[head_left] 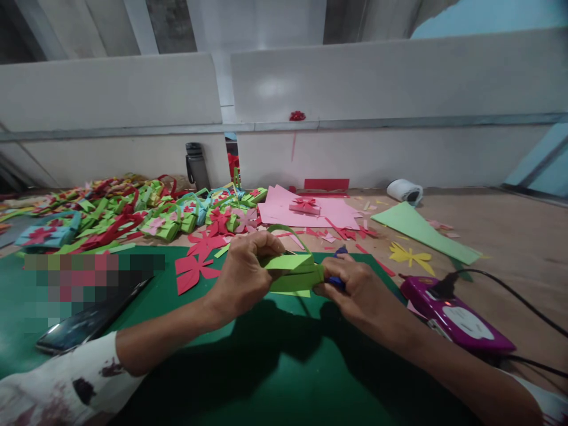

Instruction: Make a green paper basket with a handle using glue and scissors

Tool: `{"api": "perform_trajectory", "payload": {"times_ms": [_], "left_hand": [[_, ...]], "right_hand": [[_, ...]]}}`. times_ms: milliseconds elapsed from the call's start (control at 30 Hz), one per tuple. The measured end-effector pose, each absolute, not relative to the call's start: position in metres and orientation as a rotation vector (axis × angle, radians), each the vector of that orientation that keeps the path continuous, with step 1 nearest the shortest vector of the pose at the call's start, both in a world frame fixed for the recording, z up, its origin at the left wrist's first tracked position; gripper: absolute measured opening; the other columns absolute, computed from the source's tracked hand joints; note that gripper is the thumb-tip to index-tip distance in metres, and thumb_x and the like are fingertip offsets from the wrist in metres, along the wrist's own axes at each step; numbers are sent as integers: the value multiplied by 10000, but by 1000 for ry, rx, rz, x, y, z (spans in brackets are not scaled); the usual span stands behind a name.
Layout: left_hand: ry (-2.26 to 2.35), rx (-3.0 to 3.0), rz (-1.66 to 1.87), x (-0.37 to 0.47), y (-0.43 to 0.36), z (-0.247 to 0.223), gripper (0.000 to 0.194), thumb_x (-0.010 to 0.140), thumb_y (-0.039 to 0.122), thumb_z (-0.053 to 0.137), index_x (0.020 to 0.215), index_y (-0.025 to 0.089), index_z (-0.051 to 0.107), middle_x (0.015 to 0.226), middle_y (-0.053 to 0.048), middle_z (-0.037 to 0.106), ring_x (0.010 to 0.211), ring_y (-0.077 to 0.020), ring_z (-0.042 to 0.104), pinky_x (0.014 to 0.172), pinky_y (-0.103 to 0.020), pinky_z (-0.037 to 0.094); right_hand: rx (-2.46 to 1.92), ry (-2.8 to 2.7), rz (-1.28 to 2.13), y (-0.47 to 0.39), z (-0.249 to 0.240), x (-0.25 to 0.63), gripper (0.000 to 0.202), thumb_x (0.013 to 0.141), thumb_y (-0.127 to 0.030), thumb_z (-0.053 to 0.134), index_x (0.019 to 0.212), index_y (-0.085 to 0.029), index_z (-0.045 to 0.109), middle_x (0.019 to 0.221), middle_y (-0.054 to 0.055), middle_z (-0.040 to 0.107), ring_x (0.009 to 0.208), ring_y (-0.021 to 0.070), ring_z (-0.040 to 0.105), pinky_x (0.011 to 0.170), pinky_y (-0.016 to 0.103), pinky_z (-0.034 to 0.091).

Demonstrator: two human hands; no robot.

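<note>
A light-green folded paper bag (295, 278) with a thin green handle strip arching over it is held above the green mat. My left hand (248, 266) is closed on its left end, thumb and fingers pinching the paper. My right hand (350, 278) closes on the right end of the same bag. Tucked in the right hand is a blue handle (338, 275), which looks like that of scissors; its blades are hidden. Just left of my left hand lie red paper flowers (195, 269) on the mat's edge.
A phone (93, 313) lies on the green mat (248, 378) at left. Finished paper bags (164, 225) pile up behind it, near a grey bottle (196, 165). Pink sheets (328, 207), a pale-green sheet (426, 231), a yellow flower (410, 256) and a purple box with cables (461, 319) lie around.
</note>
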State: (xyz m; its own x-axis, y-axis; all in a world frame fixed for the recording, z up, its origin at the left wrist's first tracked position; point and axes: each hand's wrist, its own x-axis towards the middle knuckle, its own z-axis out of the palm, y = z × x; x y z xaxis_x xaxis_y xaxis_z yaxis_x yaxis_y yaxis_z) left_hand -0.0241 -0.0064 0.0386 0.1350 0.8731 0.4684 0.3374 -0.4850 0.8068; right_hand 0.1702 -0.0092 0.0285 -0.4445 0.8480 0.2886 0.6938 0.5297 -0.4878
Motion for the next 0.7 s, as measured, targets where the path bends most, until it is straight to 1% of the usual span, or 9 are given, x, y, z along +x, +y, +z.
{"api": "perform_trajectory", "payload": {"times_ms": [100,300,367,433,467,533,600,633,700], "left_hand": [[1185,1929,1341,-24,-5,38,173,613,85,709,705,134,571,684,13,604,624,-90,572,563,-180,476],[1228,1979,1373,-24,-6,43,196,592,76,719,692,141,564,682,20,594,635,-92,568,606,-194,487],[1224,1976,1337,-25,-6,43,178,611,75,697,713,143,568,706,12,606,657,-99,586,616,-197,493],[1198,1955,1290,-24,-7,40,180,630,76,676,752,148,565,745,0,621,699,-115,612,626,-204,499],[1185,1942,1268,-23,-7,38,199,629,73,674,772,152,559,758,-3,627,715,-125,622,625,-209,501],[1169,1929,1224,-20,-7,34,236,623,72,678,796,163,545,758,-5,636,724,-145,634,627,-233,505],[1180,1970,1173,-17,-8,32,247,631,93,688,812,172,540,746,-6,650,715,-164,637,704,-311,512],[1194,2023,1150,-16,-10,32,248,643,106,689,831,177,545,740,-7,659,734,-178,637,793,-384,493],[1200,2182,1107,-16,-14,37,307,653,137,702,923,191,565,802,-25,685,877,-230,618,982,-538,332]], "right_hand": [[-1255,-2302,384,-9,27,171,169,780,-146,447,624,-208,427,614,-15,524,643,162,500,671,323,338],[-1217,-2313,327,-9,29,171,202,793,-150,446,607,-210,395,594,-24,491,605,146,466,672,320,349],[-1206,-2290,392,-9,31,170,178,789,-167,480,617,-204,452,627,-18,529,637,149,493,695,318,364],[-1186,-2228,522,-9,32,167,91,756,-178,541,668,-200,534,710,-10,586,695,154,531,701,300,385],[-1180,-2178,603,-9,32,165,37,729,-180,572,698,-200,568,750,-10,606,717,156,547,689,286,397],[-1173,-2066,759,-9,31,160,50,684,-189,611,732,-200,615,772,-18,624,722,159,563,645,261,414],[-1157,-1971,868,-9,30,156,33,676,-196,602,681,-197,635,692,-32,613,664,154,553,592,250,413],[-1145,-1935,914,-9,29,154,57,677,-192,591,646,-195,639,653,-36,605,634,150,544,568,246,407],[-1128,-1846,1022,-8,29,153,95,671,-174,584,611,-192,656,604,-39,605,588,143,534,550,245,409]]}}
